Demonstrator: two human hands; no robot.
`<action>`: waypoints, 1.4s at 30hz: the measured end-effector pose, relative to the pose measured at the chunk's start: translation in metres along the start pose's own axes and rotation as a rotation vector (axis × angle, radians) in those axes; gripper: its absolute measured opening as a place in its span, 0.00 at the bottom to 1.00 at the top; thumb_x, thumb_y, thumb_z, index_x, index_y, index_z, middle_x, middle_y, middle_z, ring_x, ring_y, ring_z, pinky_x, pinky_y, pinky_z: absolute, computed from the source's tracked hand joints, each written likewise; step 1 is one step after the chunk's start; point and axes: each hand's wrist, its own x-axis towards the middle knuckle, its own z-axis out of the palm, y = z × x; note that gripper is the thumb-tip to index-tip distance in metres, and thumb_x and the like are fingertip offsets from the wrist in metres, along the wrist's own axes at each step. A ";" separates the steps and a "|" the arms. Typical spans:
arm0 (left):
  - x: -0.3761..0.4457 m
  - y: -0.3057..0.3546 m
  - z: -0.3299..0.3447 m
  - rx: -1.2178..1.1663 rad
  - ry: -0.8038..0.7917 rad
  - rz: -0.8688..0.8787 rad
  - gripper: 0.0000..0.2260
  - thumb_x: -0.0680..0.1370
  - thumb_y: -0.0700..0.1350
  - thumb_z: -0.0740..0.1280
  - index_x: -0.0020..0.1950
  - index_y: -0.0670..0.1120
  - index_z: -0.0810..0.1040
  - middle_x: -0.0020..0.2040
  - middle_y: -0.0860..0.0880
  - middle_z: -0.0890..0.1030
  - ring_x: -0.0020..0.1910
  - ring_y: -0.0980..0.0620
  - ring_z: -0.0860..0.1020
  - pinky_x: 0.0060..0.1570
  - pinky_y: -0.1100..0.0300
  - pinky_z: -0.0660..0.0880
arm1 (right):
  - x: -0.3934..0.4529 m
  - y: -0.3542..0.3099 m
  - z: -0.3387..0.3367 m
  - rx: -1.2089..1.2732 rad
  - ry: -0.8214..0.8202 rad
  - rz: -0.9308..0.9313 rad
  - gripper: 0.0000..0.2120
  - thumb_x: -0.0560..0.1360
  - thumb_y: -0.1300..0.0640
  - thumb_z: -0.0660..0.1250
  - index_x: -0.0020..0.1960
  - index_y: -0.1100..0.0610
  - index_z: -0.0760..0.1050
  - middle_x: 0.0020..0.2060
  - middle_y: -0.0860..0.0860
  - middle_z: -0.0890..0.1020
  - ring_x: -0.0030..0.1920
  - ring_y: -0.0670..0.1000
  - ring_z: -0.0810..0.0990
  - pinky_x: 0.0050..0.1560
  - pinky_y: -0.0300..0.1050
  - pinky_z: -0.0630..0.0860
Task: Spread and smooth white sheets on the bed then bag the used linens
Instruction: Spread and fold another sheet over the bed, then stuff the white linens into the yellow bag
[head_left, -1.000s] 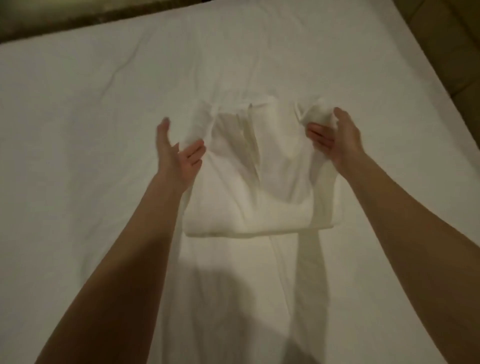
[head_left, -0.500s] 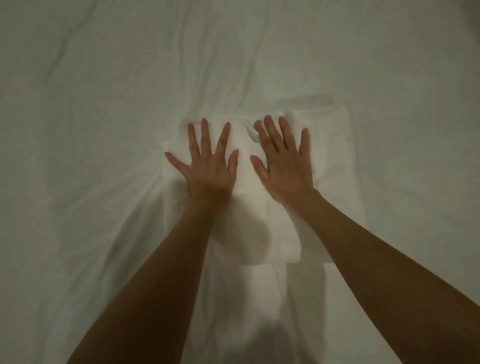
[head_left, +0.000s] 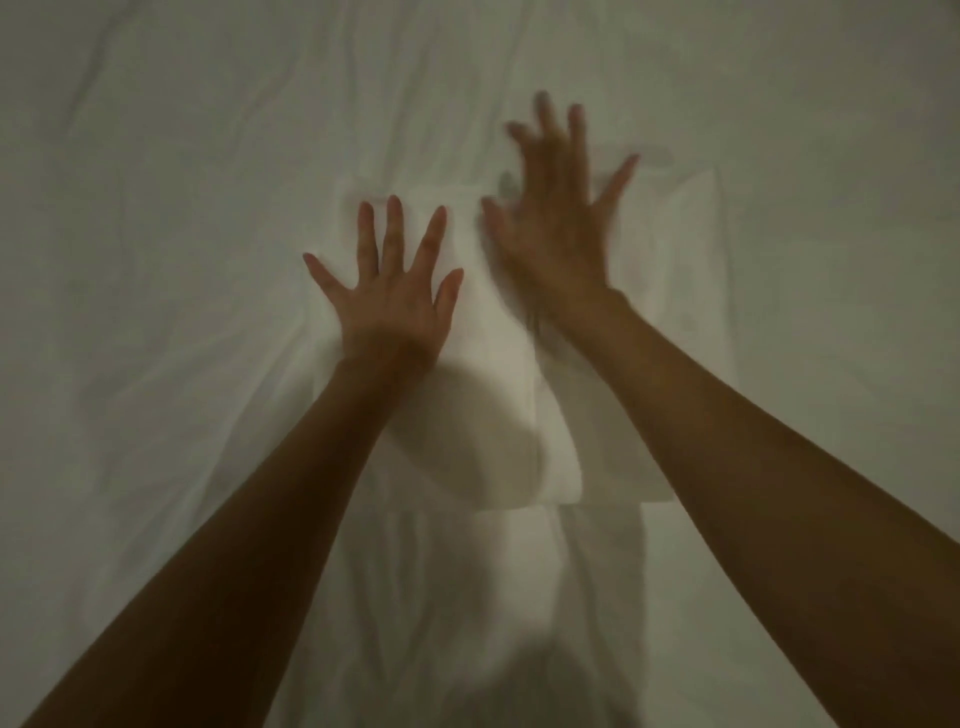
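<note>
Ten fingers are spread wide and hold nothing. Those of the left hand (head_left: 389, 291) lie flat at frame centre on the folded white sheet (head_left: 498, 415), as half a second ago. The right hand (head_left: 558, 228), which then lay flat beside it, has shifted toward the upper right and blurs with motion; whether it touches the cloth I cannot tell. The sheet rests mid-frame on the covered bed (head_left: 156, 208). Likely pressing is giving way to unfolding; bagging is not begun.

The bed (head_left: 156, 260) fills the view, covered by a white sheet (head_left: 805, 130) creased in long wrinkles; a folded white linen (head_left: 685, 291) (rectangular, layered) lies flat on it near the middle.
</note>
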 end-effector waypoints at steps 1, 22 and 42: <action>0.000 -0.003 0.002 0.002 0.009 0.009 0.25 0.82 0.59 0.45 0.79 0.58 0.44 0.80 0.49 0.42 0.78 0.47 0.39 0.66 0.25 0.42 | -0.008 -0.008 0.006 -0.093 -0.053 -0.153 0.26 0.82 0.44 0.48 0.78 0.49 0.52 0.79 0.51 0.49 0.78 0.56 0.44 0.69 0.68 0.34; -0.024 -0.026 0.010 -0.432 0.012 -0.300 0.31 0.78 0.65 0.58 0.77 0.65 0.47 0.80 0.49 0.43 0.75 0.37 0.54 0.65 0.37 0.64 | -0.047 0.103 0.010 -0.038 -0.122 0.266 0.31 0.78 0.36 0.45 0.78 0.47 0.52 0.78 0.52 0.53 0.77 0.62 0.52 0.67 0.67 0.64; -0.100 -0.067 -0.030 -1.201 -0.273 -0.714 0.29 0.69 0.52 0.76 0.66 0.43 0.75 0.54 0.48 0.80 0.44 0.55 0.79 0.39 0.60 0.74 | -0.157 0.114 -0.048 1.196 -0.529 0.945 0.52 0.37 0.36 0.82 0.59 0.53 0.79 0.50 0.50 0.85 0.48 0.50 0.85 0.46 0.45 0.79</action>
